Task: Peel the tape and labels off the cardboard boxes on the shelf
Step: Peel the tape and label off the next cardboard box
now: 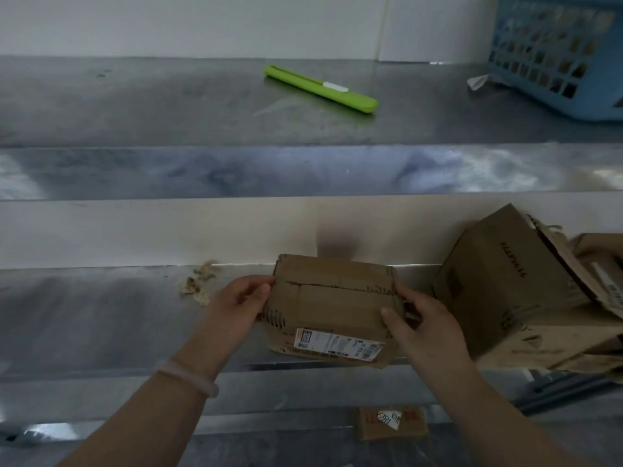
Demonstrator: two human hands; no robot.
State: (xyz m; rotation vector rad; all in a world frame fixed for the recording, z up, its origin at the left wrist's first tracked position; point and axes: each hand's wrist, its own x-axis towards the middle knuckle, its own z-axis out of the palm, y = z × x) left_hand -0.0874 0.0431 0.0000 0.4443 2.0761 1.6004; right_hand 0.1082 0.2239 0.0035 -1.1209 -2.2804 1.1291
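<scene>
On the left, torn paper scraps (pixel 199 284) are lying on the brushed-steel shelf (pixel 101 315). Just beside them the left hand (pixel 236 305), a pale bracelet (pixel 188 377) on its wrist, is curling its grip round the left edge of the small cardboard box (pixel 333 301). The box is sitting at the shelf's front lip, dented, with a ragged seam across its top.

I judge the step to be positioning. The glossy printed shipping label (pixel 337 343) on the front face is lying flat and unpeeled, so the next move is calling for a fingernail under one corner. The green plastic cutter (pixel 320 89) is resting on the shelf above.

The right hand (pixel 424 325) is clamping its grip on the box's right edge, thumb on top. Further right a larger cardboard box (pixel 488 274) is leaning among torn flaps.
</scene>
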